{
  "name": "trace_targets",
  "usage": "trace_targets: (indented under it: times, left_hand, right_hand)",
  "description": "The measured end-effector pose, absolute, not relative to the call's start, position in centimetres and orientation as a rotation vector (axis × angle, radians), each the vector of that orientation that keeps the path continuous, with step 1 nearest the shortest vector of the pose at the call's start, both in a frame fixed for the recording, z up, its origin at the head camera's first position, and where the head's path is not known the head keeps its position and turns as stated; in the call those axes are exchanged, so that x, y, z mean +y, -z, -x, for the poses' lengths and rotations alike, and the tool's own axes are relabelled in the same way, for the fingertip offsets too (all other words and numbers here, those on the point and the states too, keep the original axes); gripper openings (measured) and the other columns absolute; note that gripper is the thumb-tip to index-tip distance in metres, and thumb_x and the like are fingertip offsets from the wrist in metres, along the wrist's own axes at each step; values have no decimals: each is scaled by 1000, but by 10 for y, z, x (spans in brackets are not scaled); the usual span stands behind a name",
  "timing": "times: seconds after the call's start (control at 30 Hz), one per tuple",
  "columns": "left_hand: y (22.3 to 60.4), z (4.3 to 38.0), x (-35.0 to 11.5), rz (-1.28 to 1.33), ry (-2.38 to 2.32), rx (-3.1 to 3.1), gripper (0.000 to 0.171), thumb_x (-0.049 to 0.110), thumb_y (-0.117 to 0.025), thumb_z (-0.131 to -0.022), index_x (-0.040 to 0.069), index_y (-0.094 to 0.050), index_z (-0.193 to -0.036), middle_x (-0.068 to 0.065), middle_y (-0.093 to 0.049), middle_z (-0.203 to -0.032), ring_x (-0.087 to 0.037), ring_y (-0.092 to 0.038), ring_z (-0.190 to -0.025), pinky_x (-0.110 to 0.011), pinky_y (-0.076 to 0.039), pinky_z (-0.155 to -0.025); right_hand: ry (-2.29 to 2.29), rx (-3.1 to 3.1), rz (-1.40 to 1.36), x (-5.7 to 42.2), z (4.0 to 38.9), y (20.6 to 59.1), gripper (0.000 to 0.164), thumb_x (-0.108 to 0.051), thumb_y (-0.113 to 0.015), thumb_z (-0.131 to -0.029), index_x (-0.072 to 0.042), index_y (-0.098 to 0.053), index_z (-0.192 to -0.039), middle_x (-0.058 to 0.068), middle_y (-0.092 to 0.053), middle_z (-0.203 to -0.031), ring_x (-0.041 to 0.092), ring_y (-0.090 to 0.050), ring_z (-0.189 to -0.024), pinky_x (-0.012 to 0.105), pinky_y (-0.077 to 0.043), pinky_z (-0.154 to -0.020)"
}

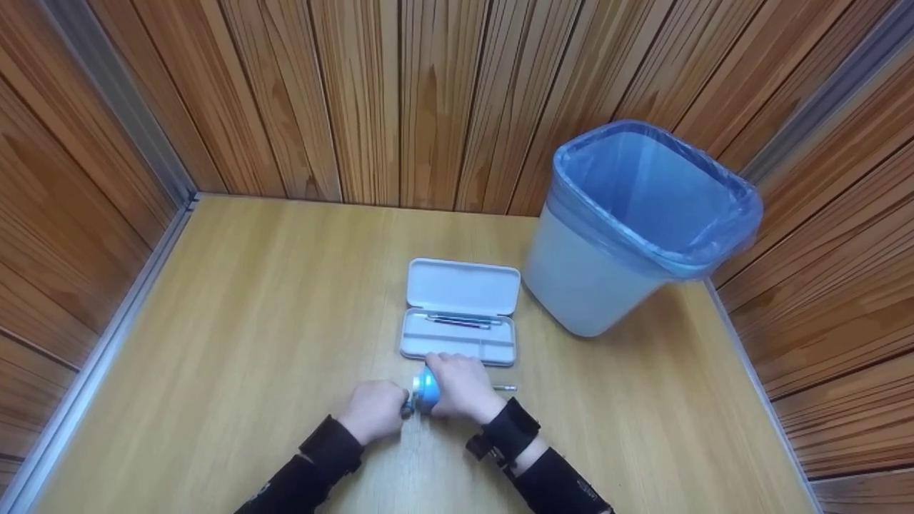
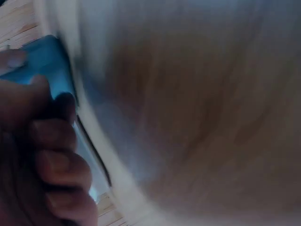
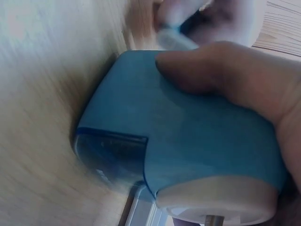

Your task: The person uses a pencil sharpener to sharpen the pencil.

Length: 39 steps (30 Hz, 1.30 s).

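Note:
A blue crank pencil sharpener [image 1: 427, 391] with a clear blue shavings drawer lies on the table, its body [image 3: 188, 122] gripped by my right hand [image 1: 463, 389]. The right thumb presses along its side in the right wrist view. On the opposite side my left hand [image 1: 375, 410] is curled round the crank handle [image 1: 407, 408]. Out of the sharpener's other end, past the right hand, pokes a pencil [image 1: 505, 387]; only its end shows. The left wrist view is blurred, with the left hand's bent fingers [image 2: 63, 167] beside the sharpener [image 2: 54, 68].
Just beyond the hands lies an opened white pencil case [image 1: 463, 282], with several pencils [image 1: 460, 320] in its upper compartment. A pale bin [image 1: 582, 278] lined with a blue bag [image 1: 657, 193] stands at the back right. Wooden panel walls [image 1: 371, 107] enclose the table [image 1: 250, 307].

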<state>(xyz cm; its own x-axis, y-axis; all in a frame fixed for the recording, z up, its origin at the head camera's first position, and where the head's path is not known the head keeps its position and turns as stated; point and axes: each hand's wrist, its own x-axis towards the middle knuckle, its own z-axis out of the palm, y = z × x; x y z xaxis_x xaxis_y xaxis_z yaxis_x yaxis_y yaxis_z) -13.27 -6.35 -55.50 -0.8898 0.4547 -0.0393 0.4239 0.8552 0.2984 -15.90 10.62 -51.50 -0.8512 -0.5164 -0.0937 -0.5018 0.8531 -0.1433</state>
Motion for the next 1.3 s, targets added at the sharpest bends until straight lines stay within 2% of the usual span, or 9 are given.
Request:
trace_targets:
  times: [0.1, 0.33, 0.47, 0.73, 0.87, 1.17, 1.3]
  left_hand:
    - [556, 143, -61, -652, -389, 2949, 14, 12, -67, -63, 15, -54, -59, 2, -53, -57, -16, -47, -52, -32, -35, -49]
    - [542, 169, -56, -589, -245, 3042, 7, 15, -63, -73, 12, -59, -68, -1, -57, -60, -20, -52, -56, -36, -42, -55]
    - [535, 172, -57, -610, -235, 3119, 5, 15, -63, -73, 10, -61, -71, -1, -56, -59, -18, -50, -54, -34, -43, -54]
    - [531, 163, -64, -735, -307, 3377, 11, 19, -68, -74, 12, -59, -74, 2, -47, -52, -14, -40, -45, -28, -32, -43]
    - [523, 155, -65, -808, -337, 3449, 12, 19, -69, -74, 12, -60, -75, 3, -46, -53, -11, -36, -44, -24, -29, -43]
    - [521, 135, -66, -1004, -471, 3500, 7, 15, -67, -72, 11, -62, -75, 1, -55, -59, -12, -44, -47, -25, -34, -42]
    - [525, 129, -67, -1059, -596, 3445, 6, 13, -66, -72, 12, -60, -72, 3, -52, -58, -9, -42, -48, -22, -34, -44]
  right_hand:
    - [184, 2896, 806, 106, 158, 514, 61, -35, -82, -53, -18, -53, -104, -2, -62, -87, 17, -57, -75, 31, -41, -59]
    - [196, 2873, 791, 106, 158, 513, 64, -35, -82, -54, -18, -52, -108, 0, -63, -93, 19, -59, -81, 34, -45, -65]
    - [200, 2868, 771, 105, 158, 513, 66, -35, -82, -55, -19, -52, -111, 0, -64, -96, 19, -59, -84, 35, -46, -68]
    - [168, 2843, 745, 101, 157, 511, 68, -35, -81, -56, -18, -51, -115, 1, -64, -102, 21, -60, -88, 39, -47, -73]
    - [198, 2825, 715, 100, 158, 510, 69, -35, -82, -56, -19, -52, -117, 0, -64, -103, 20, -59, -89, 39, -46, -76]
    - [152, 2853, 719, 104, 159, 512, 67, -36, -82, -54, -18, -52, -112, 1, -64, -98, 20, -59, -85, 37, -46, -70]
    - [166, 2863, 715, 105, 160, 513, 65, -36, -82, -54, -18, -53, -109, 0, -64, -94, 18, -58, -81, 35, -45, -67]
